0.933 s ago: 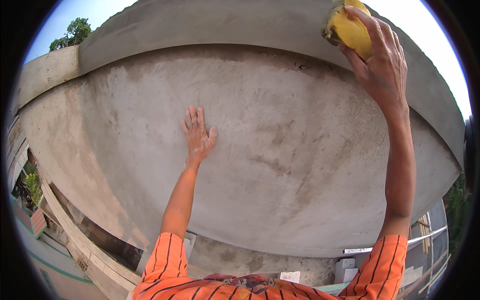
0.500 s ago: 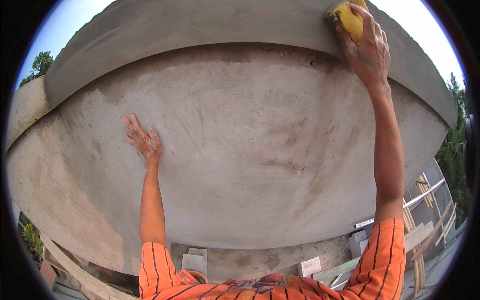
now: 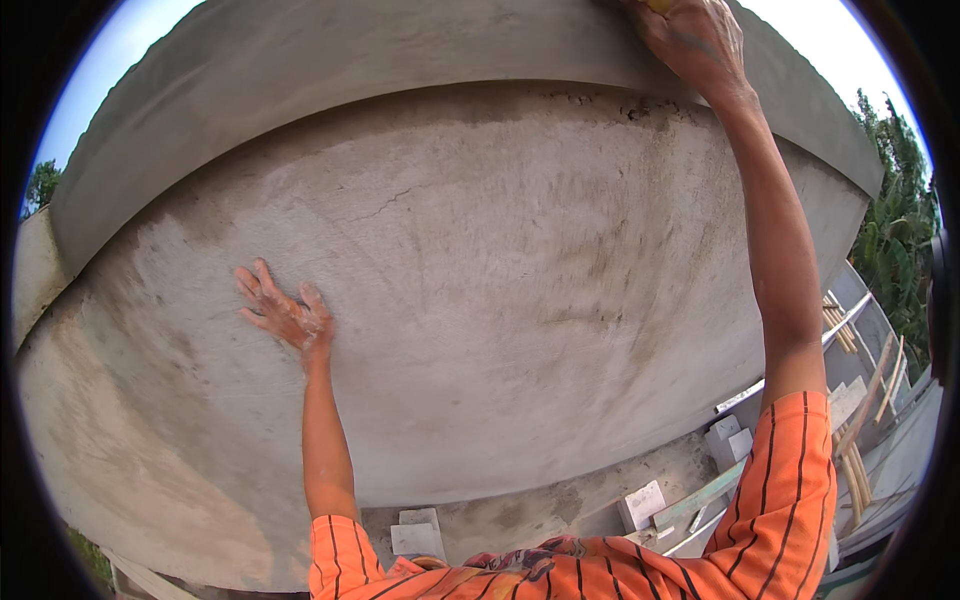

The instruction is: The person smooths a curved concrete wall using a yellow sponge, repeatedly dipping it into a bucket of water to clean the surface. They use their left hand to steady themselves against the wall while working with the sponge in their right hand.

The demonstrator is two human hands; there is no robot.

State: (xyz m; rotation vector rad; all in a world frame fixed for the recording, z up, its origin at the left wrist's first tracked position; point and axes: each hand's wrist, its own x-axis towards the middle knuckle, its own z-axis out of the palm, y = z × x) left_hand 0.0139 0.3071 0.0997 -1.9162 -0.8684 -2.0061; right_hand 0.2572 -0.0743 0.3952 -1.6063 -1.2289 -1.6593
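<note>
Two hands on a plastered wall.

The left hand (image 3: 282,315) lies flat on the grey wall (image 3: 500,280), fingers spread, gripping nothing. The right hand (image 3: 695,40) reaches up to the ledge (image 3: 400,60) at the top of the view, fingers curled over a yellow sponge (image 3: 658,5), of which only a sliver shows. Concrete blocks (image 3: 640,505) and timber (image 3: 850,440) lie below.

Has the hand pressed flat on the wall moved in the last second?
Cannot tell. The left hand sits further left in the picture than before, but the camera has swung too, and the plastered wall around it offers no fixed mark.
</note>
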